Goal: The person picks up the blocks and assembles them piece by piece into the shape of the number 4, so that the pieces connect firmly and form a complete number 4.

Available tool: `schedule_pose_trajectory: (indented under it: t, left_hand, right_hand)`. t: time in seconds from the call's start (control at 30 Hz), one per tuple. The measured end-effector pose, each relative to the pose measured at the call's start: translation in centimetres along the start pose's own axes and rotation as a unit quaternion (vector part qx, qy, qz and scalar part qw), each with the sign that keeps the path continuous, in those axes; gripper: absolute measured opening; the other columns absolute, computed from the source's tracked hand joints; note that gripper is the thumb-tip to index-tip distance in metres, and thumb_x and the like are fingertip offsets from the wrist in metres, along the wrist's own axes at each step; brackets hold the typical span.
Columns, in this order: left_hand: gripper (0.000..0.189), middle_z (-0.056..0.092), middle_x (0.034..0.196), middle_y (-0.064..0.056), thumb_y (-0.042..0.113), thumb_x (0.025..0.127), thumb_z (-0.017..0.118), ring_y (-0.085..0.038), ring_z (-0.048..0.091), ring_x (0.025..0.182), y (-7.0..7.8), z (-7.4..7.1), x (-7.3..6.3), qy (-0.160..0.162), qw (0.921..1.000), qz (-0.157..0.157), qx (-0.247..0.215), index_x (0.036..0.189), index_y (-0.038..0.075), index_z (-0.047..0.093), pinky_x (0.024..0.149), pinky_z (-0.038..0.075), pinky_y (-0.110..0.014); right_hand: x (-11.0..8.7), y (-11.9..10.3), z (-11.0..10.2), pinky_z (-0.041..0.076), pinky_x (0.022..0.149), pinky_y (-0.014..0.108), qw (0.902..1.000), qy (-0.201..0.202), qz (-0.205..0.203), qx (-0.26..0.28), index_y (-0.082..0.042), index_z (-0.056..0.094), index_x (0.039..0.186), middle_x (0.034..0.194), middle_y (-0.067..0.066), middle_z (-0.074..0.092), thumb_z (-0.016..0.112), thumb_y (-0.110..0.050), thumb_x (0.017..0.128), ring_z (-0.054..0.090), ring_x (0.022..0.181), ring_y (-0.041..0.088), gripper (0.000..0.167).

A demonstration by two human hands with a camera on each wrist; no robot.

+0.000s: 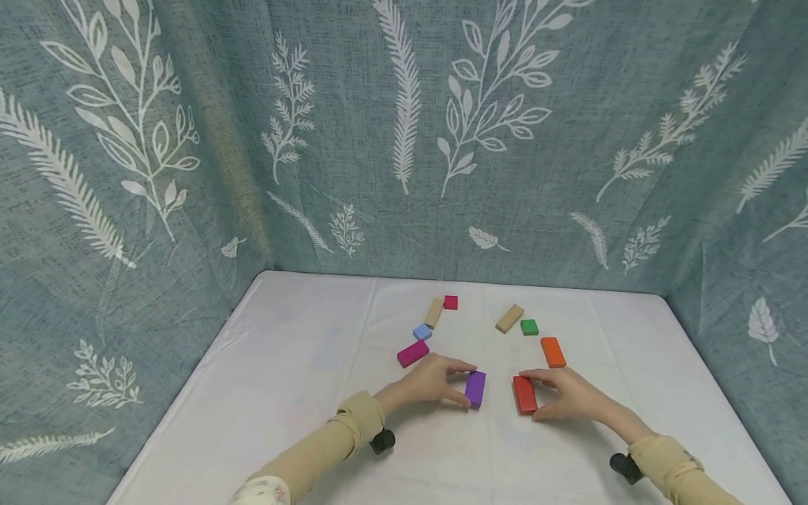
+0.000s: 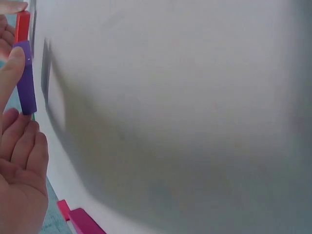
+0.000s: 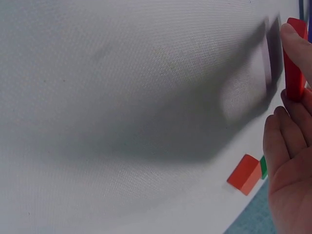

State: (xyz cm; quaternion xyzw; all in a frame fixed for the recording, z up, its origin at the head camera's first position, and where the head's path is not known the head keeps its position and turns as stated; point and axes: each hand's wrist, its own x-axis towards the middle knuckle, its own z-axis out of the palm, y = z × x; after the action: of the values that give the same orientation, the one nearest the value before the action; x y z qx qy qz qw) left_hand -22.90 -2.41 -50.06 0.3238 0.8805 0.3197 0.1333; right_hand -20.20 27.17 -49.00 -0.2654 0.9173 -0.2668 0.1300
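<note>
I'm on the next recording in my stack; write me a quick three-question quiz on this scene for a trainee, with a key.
1. Fill in: the left hand pinches the ___ block between thumb and fingers.
2. True or false: the right hand holds the green block.
3. In the head view, which colour of block lies nearest the magenta block? A) orange B) light blue C) green

Key:
1. Purple: the purple block is in its grip.
2. False: it holds the red block.
3. B: the light blue block lies right by its far end.
</note>
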Motion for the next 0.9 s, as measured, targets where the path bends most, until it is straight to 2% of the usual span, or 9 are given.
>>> schedule_pose_trajectory:
  t: [0.3,0.5,0.9]
  left_hand:
    - [0.063,0.065,0.125,0.002,0.036,0.070,0.083,-0.013,0.058,0.119,0.3,1.0,1.1,0.021,0.9993,-0.003,0.029,0.125,0.016,0.063,0.100,0.046,-0.026]
    - [0.063,0.065,0.125,0.002,0.038,0.070,0.082,-0.013,0.058,0.119,0.6,1.7,1.4,0.043,0.9987,-0.012,0.026,0.126,0.015,0.062,0.100,0.046,-0.025]
    - [0.063,0.065,0.125,0.002,0.037,0.070,0.083,-0.012,0.058,0.119,0.8,2.2,1.8,0.060,0.9978,-0.015,0.025,0.125,0.015,0.063,0.100,0.045,-0.025]
  right_hand:
    - [0.0,0.0,-0.2,0.053,0.088,0.044,1.0000,0.000,-0.006,0.000,-0.002,0.059,0.126,0.125,0.017,0.063,0.085,-0.026,0.068,0.060,0.112,0.037,0.068]
    - [-0.1,0.0,-0.1,0.052,0.089,0.046,1.0000,0.002,0.007,0.002,-0.004,0.059,0.126,0.125,0.016,0.062,0.084,-0.027,0.068,0.060,0.113,0.037,0.068]
    - [0.1,-0.3,0.0,0.049,0.092,0.053,0.9997,0.002,0.019,0.014,-0.006,0.058,0.128,0.128,0.018,0.060,0.084,-0.031,0.068,0.057,0.116,0.040,0.071]
